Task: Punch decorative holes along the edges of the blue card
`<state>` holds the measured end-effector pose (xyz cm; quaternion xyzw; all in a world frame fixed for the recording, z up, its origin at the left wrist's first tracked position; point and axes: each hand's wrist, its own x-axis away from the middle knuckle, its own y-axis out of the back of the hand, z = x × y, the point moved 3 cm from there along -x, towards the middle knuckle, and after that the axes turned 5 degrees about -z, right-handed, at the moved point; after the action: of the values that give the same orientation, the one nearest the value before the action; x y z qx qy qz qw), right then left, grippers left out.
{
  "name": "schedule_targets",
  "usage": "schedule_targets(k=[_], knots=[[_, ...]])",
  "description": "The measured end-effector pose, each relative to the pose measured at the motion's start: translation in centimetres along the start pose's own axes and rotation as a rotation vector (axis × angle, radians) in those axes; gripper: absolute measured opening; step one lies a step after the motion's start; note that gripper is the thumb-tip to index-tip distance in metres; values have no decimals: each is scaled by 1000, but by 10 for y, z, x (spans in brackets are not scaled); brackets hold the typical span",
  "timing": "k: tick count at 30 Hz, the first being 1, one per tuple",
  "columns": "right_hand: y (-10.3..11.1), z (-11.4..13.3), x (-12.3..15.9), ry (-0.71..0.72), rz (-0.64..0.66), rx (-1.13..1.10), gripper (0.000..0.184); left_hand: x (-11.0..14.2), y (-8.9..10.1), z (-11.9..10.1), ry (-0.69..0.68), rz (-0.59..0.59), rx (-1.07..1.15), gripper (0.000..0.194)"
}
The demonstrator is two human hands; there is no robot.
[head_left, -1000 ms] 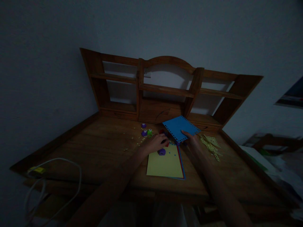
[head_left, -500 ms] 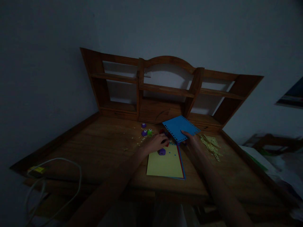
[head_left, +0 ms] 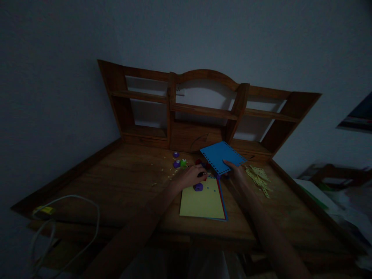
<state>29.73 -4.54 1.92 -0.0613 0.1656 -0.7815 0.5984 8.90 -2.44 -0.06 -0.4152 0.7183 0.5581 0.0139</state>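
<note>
The scene is dim. My right hand (head_left: 236, 172) pinches the near corner of a blue paper sheet (head_left: 221, 156) with small holes punched along its edges, holding it tilted above the desk. My left hand (head_left: 192, 175) is closed over a small dark and red object (head_left: 204, 175), likely a paper punch, at the top edge of a yellow sheet (head_left: 203, 199). That yellow sheet lies on a stack with red and blue edges showing. A purple punch (head_left: 198, 187) stands on the yellow sheet just below my left hand.
Small purple and green punches (head_left: 179, 162) and paper bits lie left of my hands. Punched yellow strips (head_left: 258, 178) lie at the right. A wooden hutch (head_left: 203, 112) backs the desk (head_left: 116, 182). A white cable (head_left: 66, 221) loops at the near left.
</note>
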Motion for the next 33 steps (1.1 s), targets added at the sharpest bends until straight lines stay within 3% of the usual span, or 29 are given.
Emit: schedule_targets(k=[16, 23, 33], knots=[[-8, 6, 10, -67, -74, -61, 34, -3, -9, 14, 90, -7, 146, 24], [-5, 3, 7, -66, -57, -46, 35, 0, -9, 15, 174, 61, 218, 28], [-3, 3, 6, -56, -66, -3, 30, 2, -7, 11, 118, 20, 102, 31]])
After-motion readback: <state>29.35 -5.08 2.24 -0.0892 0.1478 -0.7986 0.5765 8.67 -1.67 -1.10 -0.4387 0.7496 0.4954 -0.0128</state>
